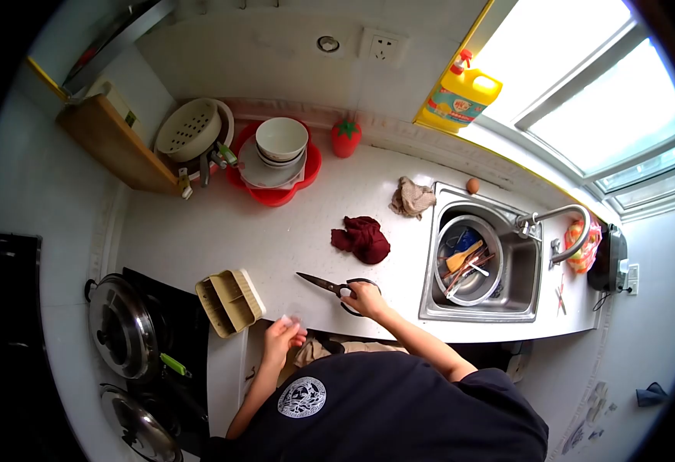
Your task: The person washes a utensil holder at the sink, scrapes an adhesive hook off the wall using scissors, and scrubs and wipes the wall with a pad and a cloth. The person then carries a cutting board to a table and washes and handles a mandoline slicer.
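Note:
My right hand (366, 299) is closed at the black handles of a pair of scissors (319, 283), which lies on or just above the counter. The dark blades point left and look closed. My left hand (279, 339) is at the counter's front edge, its fingers pinched on a small whitish, see-through piece (296, 324) whose kind I cannot make out. Left of it stands a beige divided utensil holder (237, 300) with several compartments. Beyond the scissors lies a crumpled dark red cloth (363, 239).
A sink (522, 269) at right holds a metal basin (488, 220) of utensils. A beige rag (412, 198) and an egg (473, 185) lie near it. Stacked bowls (282, 138) sit in a red basin (277, 197) at the back. Lidded pans (124, 323) stand at left.

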A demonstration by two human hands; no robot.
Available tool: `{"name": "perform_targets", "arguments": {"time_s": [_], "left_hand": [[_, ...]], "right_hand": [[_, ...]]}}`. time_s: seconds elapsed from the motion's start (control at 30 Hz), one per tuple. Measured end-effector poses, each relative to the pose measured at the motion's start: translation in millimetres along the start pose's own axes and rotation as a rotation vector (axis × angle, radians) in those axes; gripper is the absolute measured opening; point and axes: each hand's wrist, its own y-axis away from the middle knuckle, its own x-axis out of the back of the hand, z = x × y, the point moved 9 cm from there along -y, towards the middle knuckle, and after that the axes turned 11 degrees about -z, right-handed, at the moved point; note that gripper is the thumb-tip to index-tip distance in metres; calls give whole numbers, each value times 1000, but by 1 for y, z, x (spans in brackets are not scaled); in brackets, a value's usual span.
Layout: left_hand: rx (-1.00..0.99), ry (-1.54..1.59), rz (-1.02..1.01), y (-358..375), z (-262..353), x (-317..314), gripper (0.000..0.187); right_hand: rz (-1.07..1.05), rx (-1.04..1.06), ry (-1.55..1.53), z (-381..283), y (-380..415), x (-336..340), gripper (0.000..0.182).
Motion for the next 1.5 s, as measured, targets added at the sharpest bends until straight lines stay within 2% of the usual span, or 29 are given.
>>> {"name": "perform_targets", "arguments": {"time_s": [0.1,0.13,0.23,0.33,0.43,0.53,0.57,0.63,0.67,0.7,0.77,0.83,0.9,0.97,1.03,1.07,1.17,1.2,1.3,1.37,1.43,1.5], "left_hand": [[28,80,23,12,-27,16,12],[28,105,40,17,-34,18,12],[-5,164,83,31,-57,31,14],[-48,168,155,44,-82,43,12],[-22,290,285,65,-131,59,10],[-14,421,443,80,-194,86,11],[-41,483,485,85,-209,93,12],[-36,588,639,88,-255,118,15],[-18,590,727,92,-270,128,17],[8,590,816,99,-290,137,18],[40,607,899,104,-324,159,22],[114,577,953,116,-350,169,29],[214,535,944,114,-373,168,37],[380,392,847,116,-352,141,57],[388,135,967,112,-327,131,72],[336,-11,968,104,-311,126,71],[33,-730,1001,80,-232,106,66],[-47,-736,978,72,-208,90,55],[-399,-871,842,56,-110,-1,45],[-567,-933,674,37,-65,-52,37],[-628,-973,502,15,-35,-93,31],[-627,-1052,326,-11,-16,-124,28]], "right_hand": [[129,8,27,4,0,-3,27],[201,2,119,7,2,-6,29],[198,-131,318,2,3,-1,26],[93,-273,438,10,-4,-4,27],[-38,-211,713,8,-15,-11,27],[-148,11,891,1,-19,-15,30],[-343,-131,848,-10,-17,-10,30],[-271,-92,767,3,-21,-13,37],[-179,23,757,3,-19,-10,36],[-116,8,733,4,-15,-4,33],[-74,131,612,-6,4,4,25],[-60,105,493,2,24,7,23],[-21,190,411,12,51,15,21],[64,237,214,27,74,31,20],[142,151,149,44,95,60,21],[200,98,99,60,106,73,21],[352,-54,42,119,139,104,19],[407,-105,29,141,149,110,19],[534,-262,8,205,176,120,21],[551,-417,25,249,193,118,22],[583,-587,-6,282,217,121,25],[711,-701,-74,309,250,127,27]]}}
